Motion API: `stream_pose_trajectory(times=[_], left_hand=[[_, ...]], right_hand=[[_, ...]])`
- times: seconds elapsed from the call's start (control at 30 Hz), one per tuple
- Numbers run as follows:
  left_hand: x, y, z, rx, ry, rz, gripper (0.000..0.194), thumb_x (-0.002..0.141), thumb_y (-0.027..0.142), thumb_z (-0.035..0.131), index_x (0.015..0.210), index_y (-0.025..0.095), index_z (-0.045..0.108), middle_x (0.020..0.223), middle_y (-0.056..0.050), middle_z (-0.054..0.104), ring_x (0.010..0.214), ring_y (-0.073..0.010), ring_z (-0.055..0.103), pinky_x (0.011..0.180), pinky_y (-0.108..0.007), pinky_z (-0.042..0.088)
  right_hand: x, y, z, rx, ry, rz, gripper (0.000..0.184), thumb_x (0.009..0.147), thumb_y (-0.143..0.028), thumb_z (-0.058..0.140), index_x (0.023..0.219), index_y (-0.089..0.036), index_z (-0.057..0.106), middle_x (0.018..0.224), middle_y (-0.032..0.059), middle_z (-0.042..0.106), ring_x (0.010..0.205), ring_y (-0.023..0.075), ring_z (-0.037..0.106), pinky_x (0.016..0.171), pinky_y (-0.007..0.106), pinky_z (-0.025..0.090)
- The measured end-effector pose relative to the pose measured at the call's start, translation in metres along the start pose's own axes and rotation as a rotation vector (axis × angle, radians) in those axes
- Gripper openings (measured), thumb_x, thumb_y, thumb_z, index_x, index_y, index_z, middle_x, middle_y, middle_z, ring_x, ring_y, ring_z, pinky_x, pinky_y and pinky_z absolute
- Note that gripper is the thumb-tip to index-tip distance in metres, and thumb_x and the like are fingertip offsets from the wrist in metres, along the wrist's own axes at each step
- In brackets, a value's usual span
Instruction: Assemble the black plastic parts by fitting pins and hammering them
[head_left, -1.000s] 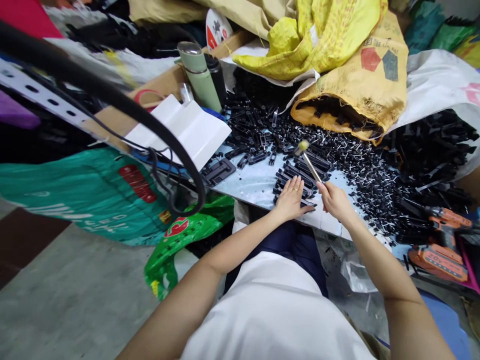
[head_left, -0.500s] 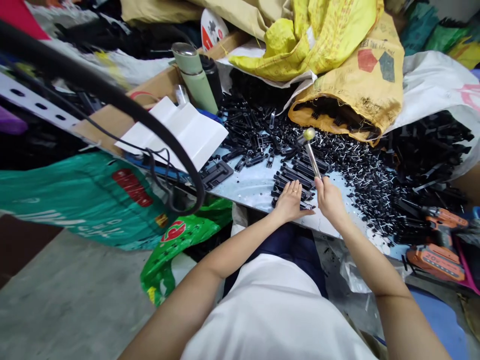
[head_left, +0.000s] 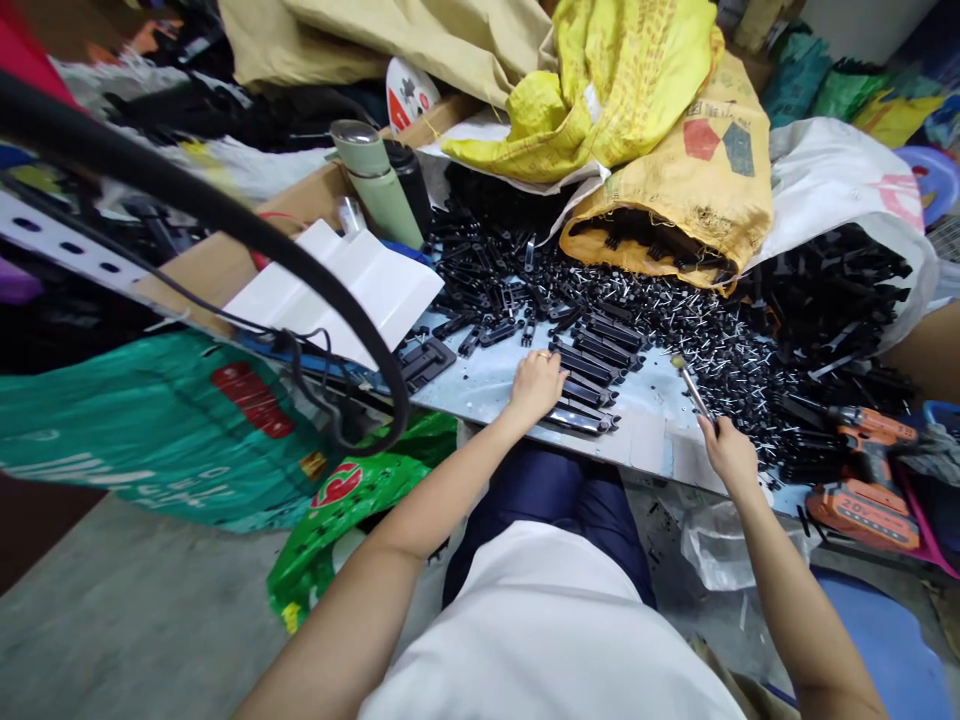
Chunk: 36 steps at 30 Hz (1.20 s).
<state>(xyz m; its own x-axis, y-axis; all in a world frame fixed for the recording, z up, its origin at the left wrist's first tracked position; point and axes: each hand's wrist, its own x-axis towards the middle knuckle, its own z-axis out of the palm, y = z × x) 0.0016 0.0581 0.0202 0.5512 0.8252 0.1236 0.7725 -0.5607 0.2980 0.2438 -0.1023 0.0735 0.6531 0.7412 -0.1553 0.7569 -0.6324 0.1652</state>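
Observation:
My right hand point(head_left: 729, 455) is closed round the handle of a hammer point(head_left: 697, 392), whose yellowish head rests low over the board, right of the row. Several long black plastic parts point(head_left: 589, 362) lie side by side in a row on the light-blue work surface point(head_left: 491, 372). At the row's left ends is my left hand point(head_left: 538, 385), its fingers bent and close together against one black part. The fingertips are partly hidden behind the parts.
Small black pieces with metal pins point(head_left: 697, 310) are heaped behind and to the right. An orange cordless drill point(head_left: 862, 480) lies at the right edge. A yellow sack point(head_left: 675, 190), a green flask point(head_left: 382, 190) and a white folded sheet point(head_left: 352, 285) stand around. A black cable loop point(head_left: 322, 250) hangs at left.
My right hand has carried the hammer right and down, away from the row. My left hand has slid left from the top of the parts to their left ends. The view has shifted slightly.

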Motion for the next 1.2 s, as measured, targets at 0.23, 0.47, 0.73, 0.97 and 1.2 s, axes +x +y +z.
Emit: stream_pose_trajectory(times=[0.23, 0.47, 0.73, 0.97, 1.2], left_hand=[[0.031, -0.002, -0.011, 0.093, -0.091, -0.137, 0.029, 0.088, 0.025, 0.040, 0.097, 0.010, 0.064, 0.095, -0.014, 0.063, 0.093, -0.0256, 0.058, 0.079, -0.034, 0.046], [0.033, 0.003, -0.013, 0.133, -0.118, -0.076, 0.029, 0.088, 0.026, 0.041, 0.098, 0.009, 0.063, 0.100, -0.015, 0.063, 0.099, -0.0269, 0.056, 0.084, -0.035, 0.045], [0.068, 0.031, -0.009, 0.082, -0.047, 0.057, 0.049, 0.089, 0.043, 0.037, 0.125, 0.011, 0.045, 0.131, -0.018, 0.046, 0.121, -0.0298, 0.039, 0.094, -0.043, 0.036], [0.085, 0.031, 0.000, 0.103, -0.111, 0.061, 0.057, 0.086, 0.054, 0.033, 0.121, 0.012, 0.051, 0.133, -0.019, 0.043, 0.123, -0.0333, 0.036, 0.096, -0.050, 0.033], [0.082, 0.036, 0.004, 0.102, -0.114, 0.051, 0.061, 0.087, 0.051, 0.033, 0.127, 0.006, 0.044, 0.138, -0.022, 0.036, 0.129, -0.0338, 0.028, 0.102, -0.054, 0.025]], right_hand=[[-0.011, 0.021, 0.031, -0.031, -0.024, 0.054, 0.039, 0.091, -0.044, 0.032, 0.091, -0.014, 0.056, 0.090, 0.0161, 0.063, 0.081, 0.0248, 0.060, 0.059, 0.029, 0.034], [0.012, 0.001, 0.027, 0.022, 0.205, -0.150, 0.029, 0.090, -0.033, 0.038, 0.095, -0.013, 0.058, 0.095, 0.0144, 0.060, 0.091, 0.0244, 0.052, 0.072, 0.029, 0.035], [0.030, -0.060, 0.006, 0.138, 0.202, -0.363, 0.026, 0.089, -0.031, 0.041, 0.096, -0.015, 0.059, 0.098, 0.0124, 0.058, 0.094, 0.0229, 0.049, 0.076, 0.029, 0.036], [0.020, -0.027, 0.019, 0.079, 0.189, -0.277, 0.025, 0.087, -0.030, 0.044, 0.102, -0.014, 0.057, 0.100, 0.0122, 0.058, 0.094, 0.0233, 0.050, 0.078, 0.029, 0.037], [-0.002, 0.020, 0.042, -0.059, 0.092, -0.112, 0.024, 0.089, -0.029, 0.042, 0.090, -0.012, 0.059, 0.096, 0.0146, 0.060, 0.092, 0.0246, 0.053, 0.073, 0.030, 0.037]])
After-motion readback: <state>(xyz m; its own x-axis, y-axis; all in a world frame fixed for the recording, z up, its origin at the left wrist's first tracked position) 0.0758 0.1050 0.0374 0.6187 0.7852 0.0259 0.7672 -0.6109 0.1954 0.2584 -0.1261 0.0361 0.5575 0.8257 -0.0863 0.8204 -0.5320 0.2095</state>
